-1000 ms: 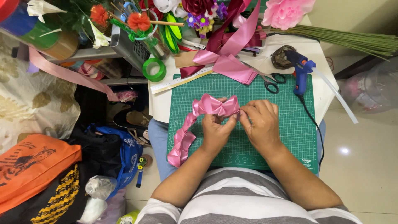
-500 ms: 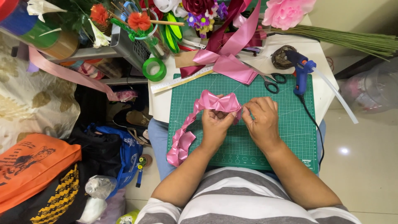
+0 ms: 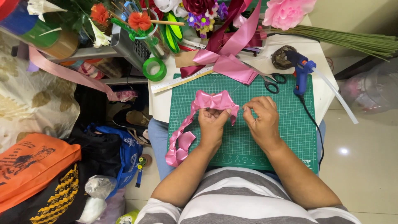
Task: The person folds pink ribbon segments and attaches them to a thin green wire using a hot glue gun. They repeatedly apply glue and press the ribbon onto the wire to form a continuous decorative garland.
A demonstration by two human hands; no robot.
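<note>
A pink satin ribbon (image 3: 213, 101) is gathered into ruffled folds over a green cutting mat (image 3: 286, 137). My left hand (image 3: 212, 124) pinches the gathered folds from below. Its loose tail (image 3: 179, 143) trails down to the mat's lower left corner. My right hand (image 3: 261, 118) sits just right of the folds, fingertips pinched together near the ribbon's right end, apparently on a thin thread or needle too fine to make out.
Black-handled scissors (image 3: 269, 83), a blue glue gun (image 3: 302, 70) with its cord, a ruler (image 3: 180, 81), a green tape roll (image 3: 154, 69) and pink ribbon pieces (image 3: 234, 66) lie beyond the mat. Artificial flowers and green stems crowd the back. Bags (image 3: 37, 166) lie on the floor at left.
My right hand has drawn slightly to the right, away from the gathered ribbon. The left hand keeps holding the folds in the same place.
</note>
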